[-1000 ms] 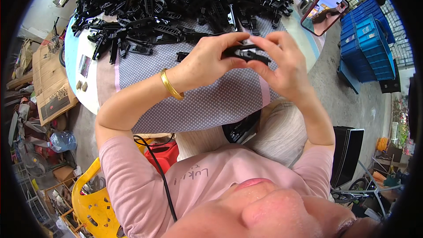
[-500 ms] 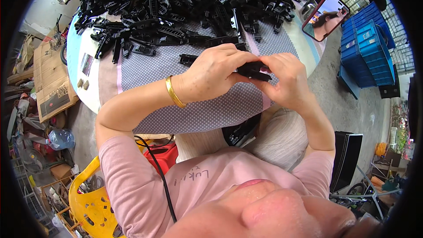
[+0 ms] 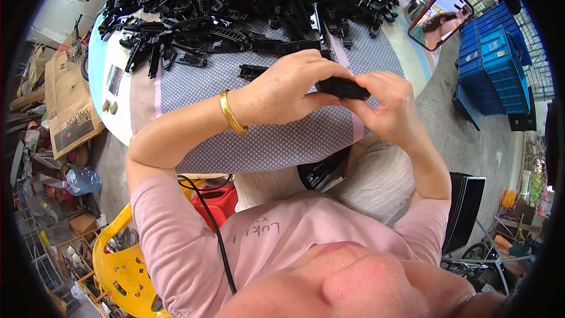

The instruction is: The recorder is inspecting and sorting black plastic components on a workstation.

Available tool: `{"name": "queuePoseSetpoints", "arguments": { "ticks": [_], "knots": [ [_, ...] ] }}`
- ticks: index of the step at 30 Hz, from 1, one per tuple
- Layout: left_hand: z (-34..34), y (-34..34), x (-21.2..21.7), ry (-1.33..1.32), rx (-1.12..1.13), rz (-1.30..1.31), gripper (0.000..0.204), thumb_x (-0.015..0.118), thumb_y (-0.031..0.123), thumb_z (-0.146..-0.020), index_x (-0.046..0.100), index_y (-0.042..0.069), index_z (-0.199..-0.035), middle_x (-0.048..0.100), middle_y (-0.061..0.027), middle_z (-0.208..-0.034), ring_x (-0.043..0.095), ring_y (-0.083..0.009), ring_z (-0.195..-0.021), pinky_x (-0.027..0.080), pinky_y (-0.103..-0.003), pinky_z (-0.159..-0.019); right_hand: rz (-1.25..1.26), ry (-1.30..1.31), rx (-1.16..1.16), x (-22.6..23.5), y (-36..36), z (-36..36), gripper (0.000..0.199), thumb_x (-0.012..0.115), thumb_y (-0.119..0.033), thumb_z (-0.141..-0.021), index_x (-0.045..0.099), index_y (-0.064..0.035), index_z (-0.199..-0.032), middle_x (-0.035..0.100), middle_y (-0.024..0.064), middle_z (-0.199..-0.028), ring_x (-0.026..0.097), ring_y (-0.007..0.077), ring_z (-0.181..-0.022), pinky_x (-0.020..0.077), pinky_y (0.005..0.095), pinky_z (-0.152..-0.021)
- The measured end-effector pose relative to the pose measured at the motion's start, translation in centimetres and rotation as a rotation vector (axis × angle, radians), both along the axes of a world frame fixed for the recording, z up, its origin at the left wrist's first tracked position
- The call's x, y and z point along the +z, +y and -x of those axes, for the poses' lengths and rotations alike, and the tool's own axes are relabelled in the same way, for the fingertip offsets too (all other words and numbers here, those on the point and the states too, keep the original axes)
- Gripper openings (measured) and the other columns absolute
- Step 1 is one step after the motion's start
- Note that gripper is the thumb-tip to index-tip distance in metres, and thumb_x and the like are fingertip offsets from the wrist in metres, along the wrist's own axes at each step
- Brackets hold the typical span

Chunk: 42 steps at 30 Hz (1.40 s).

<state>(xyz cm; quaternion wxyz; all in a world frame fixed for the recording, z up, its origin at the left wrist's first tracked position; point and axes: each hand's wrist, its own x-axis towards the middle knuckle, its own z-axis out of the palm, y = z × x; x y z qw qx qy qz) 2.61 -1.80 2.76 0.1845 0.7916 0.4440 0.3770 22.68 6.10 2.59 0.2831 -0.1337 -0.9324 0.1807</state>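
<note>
Between my two hands, above the near part of the table, I hold a small elongated black plastic part (image 3: 342,88). My left hand (image 3: 292,87), with a gold bangle on its wrist, pinches one end between thumb and fingers. The thumb and fingers of my right hand (image 3: 387,105) grip the other end. Just left of my left hand lies another black plastic part (image 3: 252,71) on the cloth. Beyond both hands spreads a large heap of similar black plastic parts (image 3: 235,9).
A dotted grey cloth (image 3: 265,147) covers the table. At the far right edge a phone (image 3: 440,19) stands propped up. Blue crates (image 3: 497,65) are on the floor to the right. A yellow chair (image 3: 126,271) and a red stool (image 3: 213,206) are at lower left, with cardboard (image 3: 70,103) beyond.
The black part has been turned between my fingers, so a smoother, broader face shows now. My right hand has shifted slightly right; both hands still hold the part.
</note>
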Motion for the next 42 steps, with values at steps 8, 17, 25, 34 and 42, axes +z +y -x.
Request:
{"name": "queuePoseSetpoints", "arguments": {
  "ticks": [8, 17, 25, 34, 42],
  "knots": [
    [0.1, -0.7, -0.8, 0.036, -0.011, 0.037, 0.044, 0.073, 0.008, -0.071, 0.059, 0.006, -0.113, 0.063, -0.0104, -0.091, 0.059, -0.0256, -0.079, 0.049, -0.034, -0.069, 0.364, -0.058, 0.009, 0.6, -0.5, -0.1, 0.037, 0.077, -0.014, -0.065, 0.061, 0.0003, -0.096, 0.061, 0.0066, -0.080, 0.055, 0.0165, -0.066, 0.0440, 0.0267, -0.059],
    [-0.9, -1.2, -0.9, -0.121, -0.077, 0.166, 0.059, 0.074, 0.013, -0.072, 0.044, 0.007, -0.123, 0.065, -0.0108, -0.095, 0.063, -0.0284, -0.087, 0.051, -0.036, -0.074, 0.387, -0.196, 0.047, 1.3, -0.3, -0.7, 0.033, 0.077, -0.015, -0.064, 0.062, 0.0016, -0.088, 0.060, 0.0103, -0.074, 0.056, 0.0206, -0.064, 0.0437, 0.0291, -0.058],
    [0.2, -1.2, 0.3, 0.020, -0.166, 0.145, 0.073, 0.071, 0.044, -0.072, 0.044, 0.002, -0.125, 0.059, -0.0167, -0.107, 0.055, -0.0327, -0.101, 0.046, -0.040, -0.084, 0.421, -0.509, 0.369, 2.6, 0.2, -1.7, 0.031, 0.075, -0.023, -0.066, 0.064, -0.0028, -0.087, 0.063, 0.0118, -0.080, 0.062, 0.0291, -0.075, 0.0481, 0.0360, -0.066],
    [12.1, -4.3, 1.6, 0.635, 0.423, -0.001, 0.110, 0.083, 0.050, -0.050, 0.032, 0.015, -0.141, 0.026, -0.0122, -0.147, 0.012, -0.0339, -0.139, 0.020, -0.050, -0.111, 0.440, -0.550, 0.466, 2.6, 0.2, -2.8, 0.036, 0.075, -0.021, -0.068, 0.064, -0.0025, -0.097, 0.065, 0.0113, -0.083, 0.063, 0.0285, -0.072, 0.0498, 0.0346, -0.064],
    [10.7, -5.4, -4.2, 0.719, 0.622, 0.106, 0.093, 0.063, 0.065, -0.070, 0.024, 0.023, -0.143, 0.025, -0.0194, -0.143, 0.012, -0.0421, -0.136, 0.013, -0.061, -0.107, -0.087, -0.055, 0.112, 0.1, 0.6, 3.3, 0.037, 0.073, -0.015, -0.070, 0.062, -0.0015, -0.102, 0.061, 0.0134, -0.100, 0.059, 0.0285, -0.091, 0.0484, 0.0352, -0.076]
  ]
}}
